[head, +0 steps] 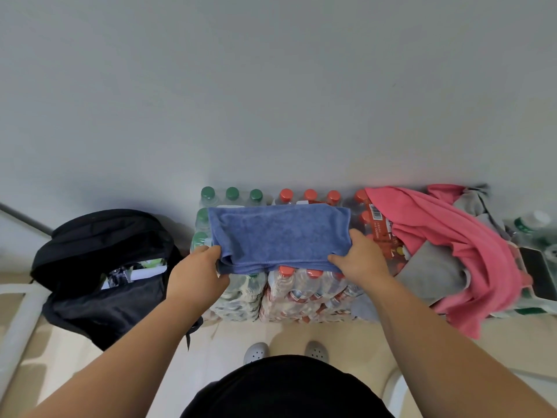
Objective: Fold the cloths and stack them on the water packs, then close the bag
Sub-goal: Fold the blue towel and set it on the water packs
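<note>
Two pinches, left hand point(196, 274) and right hand point(360, 260), on blue cloth point(280, 233), long axis left-right.

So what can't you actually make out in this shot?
Head view only:
Water packs: most bottle tops lie under the blue cloth.
Left hand and right hand: some fingers hidden under that cloth's near edge.
Black bag: its contents show only through a narrow opening, too small to tell.
Grey cloth: largely covered by the pink cloth.
Dark flat thing: cut off by the right edge.
</note>
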